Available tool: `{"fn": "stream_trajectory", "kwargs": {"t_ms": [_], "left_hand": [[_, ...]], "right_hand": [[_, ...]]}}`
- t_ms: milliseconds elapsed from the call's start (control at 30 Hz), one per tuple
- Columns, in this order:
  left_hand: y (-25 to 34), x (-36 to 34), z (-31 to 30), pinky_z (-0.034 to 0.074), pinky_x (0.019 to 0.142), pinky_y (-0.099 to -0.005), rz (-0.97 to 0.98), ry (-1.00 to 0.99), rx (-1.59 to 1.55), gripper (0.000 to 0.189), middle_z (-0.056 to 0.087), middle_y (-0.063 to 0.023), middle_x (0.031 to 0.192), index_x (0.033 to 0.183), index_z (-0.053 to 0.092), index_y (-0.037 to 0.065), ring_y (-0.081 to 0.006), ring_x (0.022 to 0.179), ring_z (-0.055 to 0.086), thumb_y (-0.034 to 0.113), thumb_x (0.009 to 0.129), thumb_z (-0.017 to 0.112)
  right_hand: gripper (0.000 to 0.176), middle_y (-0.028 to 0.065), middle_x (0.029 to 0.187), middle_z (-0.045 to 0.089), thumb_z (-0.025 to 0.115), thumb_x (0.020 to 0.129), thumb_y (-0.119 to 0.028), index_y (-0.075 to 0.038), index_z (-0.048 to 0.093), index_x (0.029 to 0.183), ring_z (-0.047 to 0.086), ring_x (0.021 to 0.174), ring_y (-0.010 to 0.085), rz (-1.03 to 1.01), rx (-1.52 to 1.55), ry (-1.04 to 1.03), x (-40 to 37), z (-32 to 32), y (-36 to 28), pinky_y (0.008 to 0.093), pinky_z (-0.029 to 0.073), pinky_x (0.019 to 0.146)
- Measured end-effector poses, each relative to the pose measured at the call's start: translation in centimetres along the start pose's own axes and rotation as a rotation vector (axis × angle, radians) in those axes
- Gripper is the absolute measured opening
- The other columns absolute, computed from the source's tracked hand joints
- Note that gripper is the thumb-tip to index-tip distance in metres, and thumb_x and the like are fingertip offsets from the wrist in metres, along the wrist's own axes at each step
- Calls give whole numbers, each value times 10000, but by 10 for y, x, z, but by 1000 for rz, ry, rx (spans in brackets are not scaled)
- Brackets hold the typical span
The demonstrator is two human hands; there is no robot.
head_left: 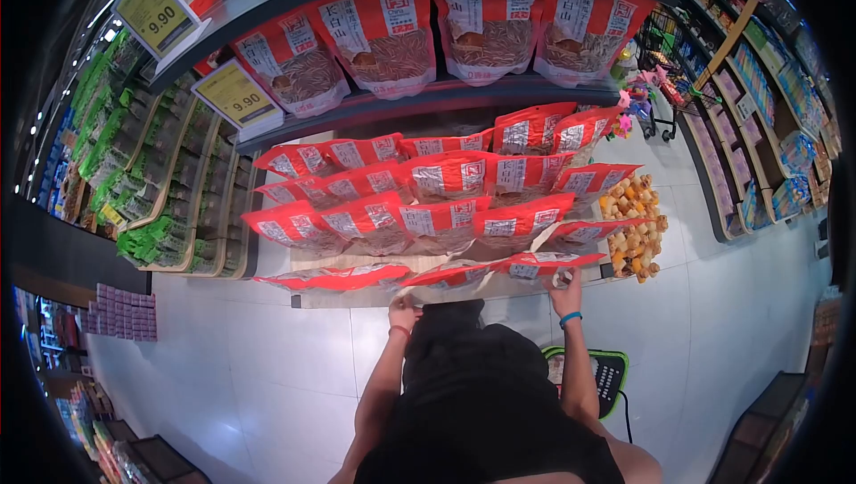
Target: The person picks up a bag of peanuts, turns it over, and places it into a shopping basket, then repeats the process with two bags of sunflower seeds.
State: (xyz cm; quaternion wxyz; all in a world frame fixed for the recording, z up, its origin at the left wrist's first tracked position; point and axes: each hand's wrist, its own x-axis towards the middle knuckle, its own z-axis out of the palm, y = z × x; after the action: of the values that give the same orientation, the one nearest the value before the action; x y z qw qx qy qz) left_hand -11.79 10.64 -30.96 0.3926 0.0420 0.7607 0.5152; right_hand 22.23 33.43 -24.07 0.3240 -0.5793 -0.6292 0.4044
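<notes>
Low shelf (357, 263): outstretched left hand (403, 313) and right hand (563, 282) reach red bags (535, 264).

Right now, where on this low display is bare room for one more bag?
A bare wooden strip shows between the front row of red bags and the row behind, left of the left hand. Elsewhere bags overlap.

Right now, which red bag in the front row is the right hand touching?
The rightmost front-row bag, nearest the yellow snacks; the right hand meets its near edge.
</notes>
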Motion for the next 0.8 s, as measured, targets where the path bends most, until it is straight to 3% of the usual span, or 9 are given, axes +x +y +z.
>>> {"fn": "stream_trajectory", "kwargs": {"t_ms": [200,633,800], "left_hand": [[7,-7,-2,514,442,-269,-7,-7,33,341,664,-135,692,1041,548,-37,-187,553,669,300,1006,506],[4,-10,-1,495,442,-271,29,17,-6,323,649,-124,665,1040,566,-35,-177,520,639,278,1000,498],[0,-14,-2,494,450,-264,13,-1,-23,318,659,-130,689,1033,566,-38,-176,526,641,269,1003,491]], "right_hand": [[878,167,1334,440,841,680,-103,-38,321,1385,545,1079,265,63,139,-87,-4,-1,-3,364,547,762],[911,142,1281,505,867,660,-98,-74,311,1382,518,1121,283,92,256,-177,1,4,0,422,480,908],[890,135,1287,519,865,650,-68,-73,320,1353,536,1142,297,-9,291,-230,13,10,23,438,477,932]]}}
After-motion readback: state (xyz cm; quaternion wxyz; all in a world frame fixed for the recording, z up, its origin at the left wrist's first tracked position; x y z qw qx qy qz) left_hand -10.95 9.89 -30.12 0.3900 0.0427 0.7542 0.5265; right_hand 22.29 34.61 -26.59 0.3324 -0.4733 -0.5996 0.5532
